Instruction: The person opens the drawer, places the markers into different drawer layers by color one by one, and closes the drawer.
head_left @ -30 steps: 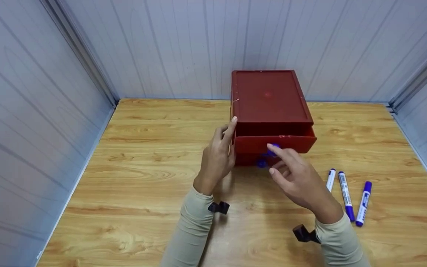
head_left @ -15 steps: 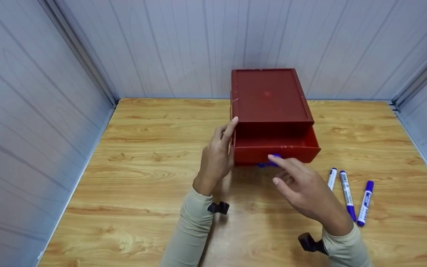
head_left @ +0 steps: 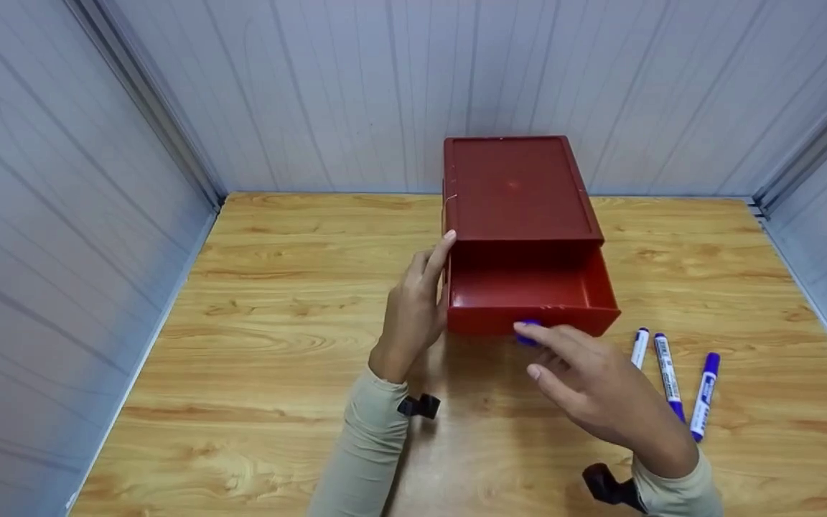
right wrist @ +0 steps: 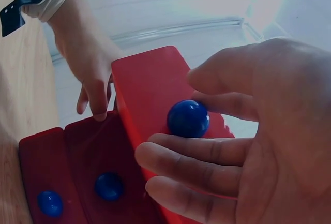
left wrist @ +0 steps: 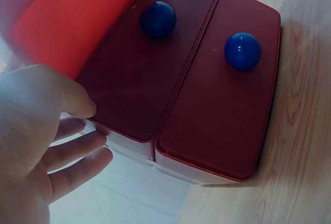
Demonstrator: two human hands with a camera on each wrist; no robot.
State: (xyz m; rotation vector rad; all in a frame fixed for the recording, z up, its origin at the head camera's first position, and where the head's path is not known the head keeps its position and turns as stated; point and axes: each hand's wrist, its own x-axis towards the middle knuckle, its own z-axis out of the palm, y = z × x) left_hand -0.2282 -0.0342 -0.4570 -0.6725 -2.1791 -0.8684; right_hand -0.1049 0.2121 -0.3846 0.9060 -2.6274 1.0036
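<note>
A dark red cabinet [head_left: 514, 194] stands towards the back of the table. Its top drawer [head_left: 485, 321] is pulled far out, and no objects show inside. My right hand [head_left: 600, 373] holds the drawer's blue knob [right wrist: 187, 118] between its fingers, with the thumb off to one side. Along the cabinet's left side rests my left hand [head_left: 410, 309], fingers extended and a fingertip at the front top corner. Below the pulled drawer, the left wrist view shows a middle drawer [left wrist: 139, 79] and a bottom drawer [left wrist: 217, 94], both pushed in, each with a blue knob.
Right of my right hand lie three white-and-blue markers [head_left: 704, 398] on the wooden table [head_left: 277, 345]; my wrist partly covers some of them. A pale panel wall [head_left: 334, 93] rises close behind the cabinet, with more panels at both sides.
The top drawer has slid further out towards me, with my right hand moving back on its knob. My left hand has stayed against the cabinet.
</note>
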